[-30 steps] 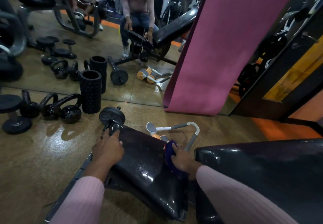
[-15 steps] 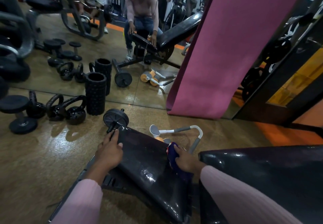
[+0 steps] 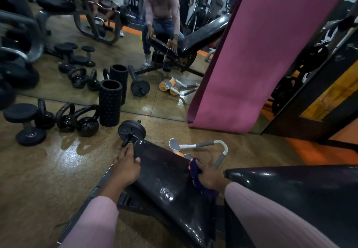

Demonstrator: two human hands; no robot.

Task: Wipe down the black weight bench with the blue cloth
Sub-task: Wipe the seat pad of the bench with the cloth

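Cloth (image 3: 195, 172) mostly hidden under right hand (image 3: 210, 178); right grip's fingers not visible. Bench surface (image 3: 170, 182) cut off by bottom edge, backrest pad (image 3: 300, 193) by right edge. Both sleeves run out of frame. Orange wheels (image 3: 179, 153) of the roller largely behind the surface. Machines (image 3: 17, 40) top left blurred.

left hand (image 3: 126, 167) palm down, fingers curled (pink sleeve); right hand (image 3: 210, 176) clenched, arm bent
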